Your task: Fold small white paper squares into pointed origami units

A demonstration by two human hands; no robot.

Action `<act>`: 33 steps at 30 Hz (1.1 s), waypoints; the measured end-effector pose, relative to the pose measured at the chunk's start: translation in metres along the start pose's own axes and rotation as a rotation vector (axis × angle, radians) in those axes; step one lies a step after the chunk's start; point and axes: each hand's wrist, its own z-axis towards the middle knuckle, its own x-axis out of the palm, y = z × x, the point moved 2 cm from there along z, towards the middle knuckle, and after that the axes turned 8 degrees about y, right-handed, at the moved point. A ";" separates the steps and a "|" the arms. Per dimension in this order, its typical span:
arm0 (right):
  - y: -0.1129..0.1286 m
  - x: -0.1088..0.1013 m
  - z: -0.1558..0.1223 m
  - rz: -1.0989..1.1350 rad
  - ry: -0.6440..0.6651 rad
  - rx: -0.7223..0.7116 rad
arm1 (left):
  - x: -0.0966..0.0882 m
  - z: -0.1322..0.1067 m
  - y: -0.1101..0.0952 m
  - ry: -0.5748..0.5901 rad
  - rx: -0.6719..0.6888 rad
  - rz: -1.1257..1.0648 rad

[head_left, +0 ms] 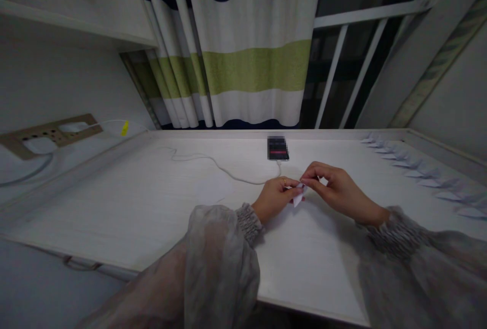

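Head view: folded paper (298,198), small, white, angular, with a pointed lower end; finer creases too small to read. It's held just over the surface (312,268), right of centre, between both hands. Left hand (274,198), ring on one finger: grip pinched on the paper from the left side. Right hand (338,192): thumb and fingertips together at its upper edge, grip pinching there. Both sleeves grey, sheer, gathered at the wrists. Surface is white, faintly grained, raised edge at the back. Along its right side, a slanting row of folded white pieces (422,175). Phone (278,149), blurred screen, near the back edge; pale cable (224,169) runs from it to the left. Flat white sheet (215,191) left of the hands. Room dim: navy, white and green curtain (254,70) behind, white bars (335,67) at right, shelf (76,29) upper left, socket panel (49,135) on the left wall with plugs in.
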 end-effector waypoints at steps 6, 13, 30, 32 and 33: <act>0.003 0.003 -0.001 -0.141 -0.060 0.000 | 0.000 0.000 -0.002 -0.036 0.003 -0.042; 0.003 0.003 0.000 -0.154 -0.007 -0.008 | -0.001 -0.002 -0.005 -0.049 -0.016 -0.068; -0.017 0.006 0.003 0.561 0.148 0.362 | -0.001 -0.002 -0.006 0.039 -0.022 -0.272; -0.020 0.010 0.003 0.661 0.202 0.391 | -0.001 -0.001 -0.004 0.031 -0.012 -0.265; -0.021 0.011 0.003 0.679 0.187 0.400 | -0.002 -0.001 -0.004 0.031 -0.004 -0.250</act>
